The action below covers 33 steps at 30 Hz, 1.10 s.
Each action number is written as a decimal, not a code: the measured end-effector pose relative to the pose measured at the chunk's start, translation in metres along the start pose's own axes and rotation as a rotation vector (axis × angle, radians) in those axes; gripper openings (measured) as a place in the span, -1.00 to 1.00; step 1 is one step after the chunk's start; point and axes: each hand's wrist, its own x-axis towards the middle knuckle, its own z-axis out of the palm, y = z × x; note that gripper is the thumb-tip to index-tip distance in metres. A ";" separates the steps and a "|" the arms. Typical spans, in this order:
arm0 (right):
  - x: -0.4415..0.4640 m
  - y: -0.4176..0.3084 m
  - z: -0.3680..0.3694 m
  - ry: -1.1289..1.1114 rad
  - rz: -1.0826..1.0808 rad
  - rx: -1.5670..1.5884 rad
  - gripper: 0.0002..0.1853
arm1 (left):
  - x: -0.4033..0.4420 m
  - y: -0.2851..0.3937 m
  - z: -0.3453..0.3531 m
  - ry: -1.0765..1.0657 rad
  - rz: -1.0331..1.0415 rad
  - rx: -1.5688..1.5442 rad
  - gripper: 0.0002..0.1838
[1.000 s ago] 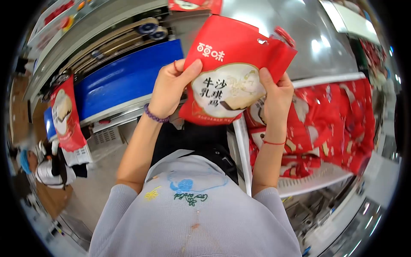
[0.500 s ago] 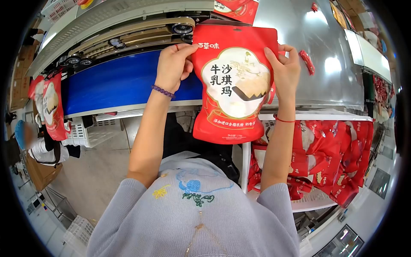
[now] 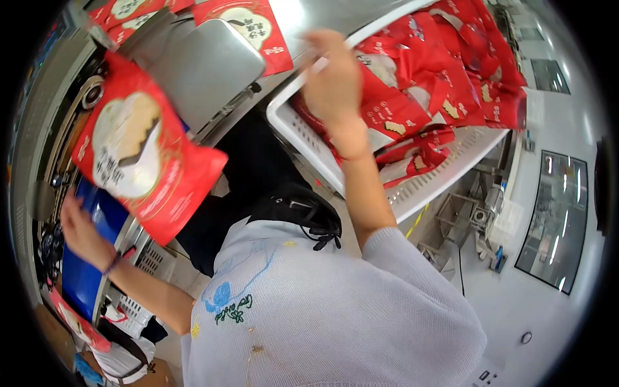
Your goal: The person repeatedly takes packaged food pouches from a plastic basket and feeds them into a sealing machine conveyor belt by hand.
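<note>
A red printed snack pouch (image 3: pixel 126 151) hangs with its top edge at the machine on the left, tilted, its lower end over the blue belt's near edge. My left hand (image 3: pixel 87 232) is just below and left of the pouch, apart from it, fingers stretched out and slightly blurred. My right hand (image 3: pixel 332 80) is over the left rim of a white plastic basket (image 3: pixel 302 132); its fingers are smeared by motion, and nothing shows in them. Several red pouches (image 3: pixel 445 77) lie heaped in that basket.
A metal scale-like plate (image 3: pixel 209 68) stands between the machine (image 3: pixel 71 135) and the basket. More red pouches (image 3: pixel 248 29) lie behind it on the metal table. The blue belt (image 3: pixel 80 277) runs along the left. Another person (image 3: pixel 126 355) is at the lower left.
Both hands have let go of the pouch, which is now at the machine on the left. My right hand has moved over to the basket. The view has turned to the right.
</note>
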 end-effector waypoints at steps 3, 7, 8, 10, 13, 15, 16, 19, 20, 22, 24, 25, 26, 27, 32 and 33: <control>-0.051 0.085 -0.098 0.066 0.172 -0.525 -0.57 | -0.043 0.051 0.002 0.172 0.029 -0.149 -0.70; -0.109 0.160 -0.150 -0.193 0.207 -0.683 -0.62 | -0.118 0.126 0.073 -0.060 0.097 -0.221 -0.80; -0.105 0.151 -0.157 -0.250 0.229 -0.638 -0.66 | -0.130 0.122 0.083 -0.257 0.119 -0.205 -0.80; -0.079 0.098 -0.162 -0.354 0.061 -0.516 -0.73 | -0.153 0.135 0.125 -0.600 0.296 -0.187 -0.79; -0.047 0.021 -0.164 -0.424 -0.072 -0.347 -0.76 | -0.173 0.123 0.190 -1.054 0.479 -0.209 -0.18; -0.024 -0.012 -0.167 -0.438 -0.189 -0.273 -0.79 | -0.190 0.119 0.228 -1.206 0.542 -0.303 -0.06; -0.014 -0.029 -0.168 -0.448 -0.260 -0.221 -0.80 | -0.200 0.125 0.234 -1.235 0.492 -0.405 -0.15; 0.010 -0.049 -0.153 -0.252 -0.398 -0.175 -0.76 | -0.199 0.132 0.231 -1.146 0.440 -0.555 -0.72; 0.019 -0.046 -0.152 -0.164 -0.449 -0.179 -0.61 | -0.193 0.134 0.225 -1.041 0.444 -0.560 -0.76; 0.029 -0.041 -0.113 0.293 -0.240 0.110 -0.35 | -0.171 0.135 0.206 -0.967 0.243 -0.460 -0.82; 0.034 -0.020 -0.095 0.034 0.095 0.218 -0.07 | -0.155 0.127 0.199 -0.853 -0.159 -0.514 -0.78; 0.031 0.001 -0.074 -0.029 0.413 0.538 -0.18 | -0.148 0.125 0.203 -0.761 -0.126 -0.589 -0.75; 0.040 0.019 -0.062 -0.316 0.626 0.808 -0.46 | -0.140 0.127 0.207 -0.732 -0.259 -0.752 -0.75; 0.037 0.030 -0.035 -0.278 0.688 0.990 -0.71 | -0.131 0.126 0.214 -0.673 -0.303 -0.758 -0.74; 0.072 0.064 0.047 -0.312 0.717 0.936 -0.76 | -0.082 0.073 0.253 -0.363 -0.077 -0.208 -0.62; 0.079 0.080 0.057 -0.322 0.716 0.939 -0.76 | -0.080 0.066 0.263 -0.355 -0.069 -0.087 -0.66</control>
